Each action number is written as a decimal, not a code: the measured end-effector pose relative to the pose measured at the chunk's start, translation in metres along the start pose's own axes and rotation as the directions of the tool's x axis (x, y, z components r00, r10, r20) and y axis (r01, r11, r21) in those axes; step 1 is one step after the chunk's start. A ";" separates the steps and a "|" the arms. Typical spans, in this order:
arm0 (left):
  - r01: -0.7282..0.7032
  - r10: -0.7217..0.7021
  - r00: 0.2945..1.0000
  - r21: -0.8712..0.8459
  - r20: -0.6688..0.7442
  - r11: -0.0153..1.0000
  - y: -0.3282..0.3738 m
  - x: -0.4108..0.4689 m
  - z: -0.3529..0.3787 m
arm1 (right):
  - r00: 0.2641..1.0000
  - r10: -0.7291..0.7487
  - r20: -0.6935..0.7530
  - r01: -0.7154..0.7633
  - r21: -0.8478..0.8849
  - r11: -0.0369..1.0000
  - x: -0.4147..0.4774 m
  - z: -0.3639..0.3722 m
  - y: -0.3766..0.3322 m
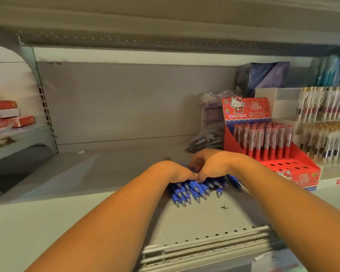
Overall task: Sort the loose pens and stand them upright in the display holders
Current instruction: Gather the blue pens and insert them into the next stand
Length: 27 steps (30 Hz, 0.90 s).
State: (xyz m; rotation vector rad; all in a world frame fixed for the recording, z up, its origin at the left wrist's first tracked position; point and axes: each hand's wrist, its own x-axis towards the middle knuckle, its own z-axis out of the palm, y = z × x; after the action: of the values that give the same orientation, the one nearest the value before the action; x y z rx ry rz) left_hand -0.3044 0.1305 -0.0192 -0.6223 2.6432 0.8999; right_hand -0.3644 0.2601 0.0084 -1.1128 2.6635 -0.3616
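1. A bundle of blue pens is lying flat on the grey metal shelf, near its front, with the tips pointing towards the camera.
2. The left hand is curled over the left side of the bundle, fingers bent down around the barrels.
3. The right hand is curled over the right side in the same way. The two thumbs are touching over the middle of the bundle.
4. The far ends of the pens are hidden under both hands.
5. A red Hello Kitty display holder stands just beside the right wrist. Its back rows are filled with upright red pens, and open holes are seen in the lower front tier.
6. A clear bag of dark pens is slumped behind the hands, against the holder's left wall.
7. A white tiered display with upright pens is set to the right of the red holder.
8. A wide stretch of bare shelf is seen to the left of the hands, running to the perforated upright.
9. The shelf's front edge is marked by a slotted rail, close under the forearms.
10. The overhead shelf is seen low above.
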 end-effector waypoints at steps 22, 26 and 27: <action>0.208 -0.225 0.974 0.311 0.019 0.928 0.025 -0.020 -0.009 | 1.000 -0.007 -0.023 0.008 0.039 0.999 0.005 0.006 0.015; 0.183 -0.166 0.983 0.408 -0.078 0.895 0.016 -0.014 -0.014 | 0.998 -0.055 -0.015 0.055 0.026 0.998 0.006 0.007 0.013; 0.185 -0.156 0.982 0.414 -0.104 0.891 0.015 -0.013 -0.014 | 0.998 -0.066 -0.016 0.067 0.027 0.997 0.006 0.007 0.012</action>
State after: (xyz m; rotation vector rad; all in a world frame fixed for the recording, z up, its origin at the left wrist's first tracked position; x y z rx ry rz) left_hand -0.3022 0.1363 0.0036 -0.7638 2.6644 0.2417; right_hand -0.3750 0.2630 -0.0027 -1.1975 2.6313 -0.4190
